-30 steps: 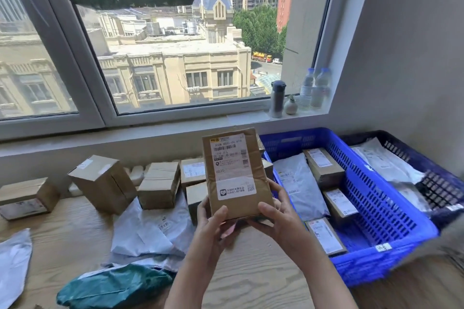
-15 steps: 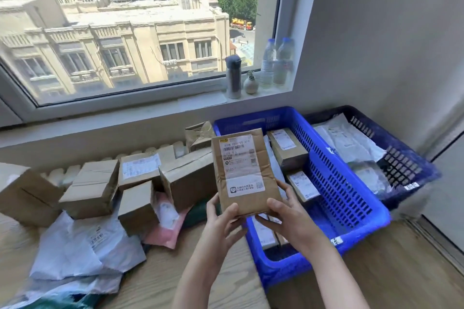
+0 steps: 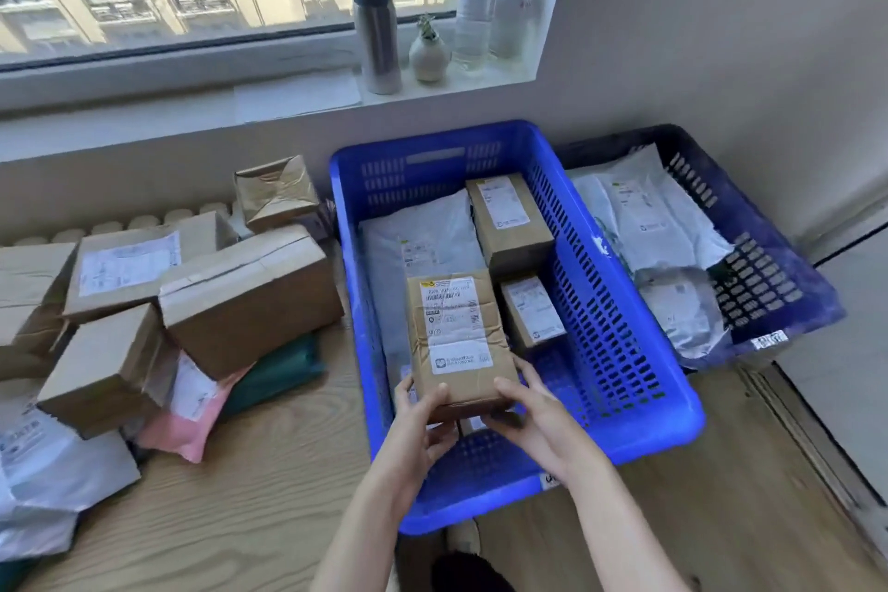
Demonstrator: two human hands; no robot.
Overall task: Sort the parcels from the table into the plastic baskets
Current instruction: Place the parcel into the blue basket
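We've lowered the brown parcel [image 3: 454,341] from over the surface [image 3: 269,471] into the blue basket [image 3: 485,490], 7 o'clock corner; left grip [image 3: 423,413] & right grip [image 3: 533,413] clasp its near end. Release next, prob.

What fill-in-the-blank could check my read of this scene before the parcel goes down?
1. The left hand and right hand hold the brown parcel above the bright basket, whose colour is ____.
2. The dark basket sits to the ____ of the bright basket.
3. The pink mailer lies on the ____, outside both baskets.
Missing words: blue; right; table.
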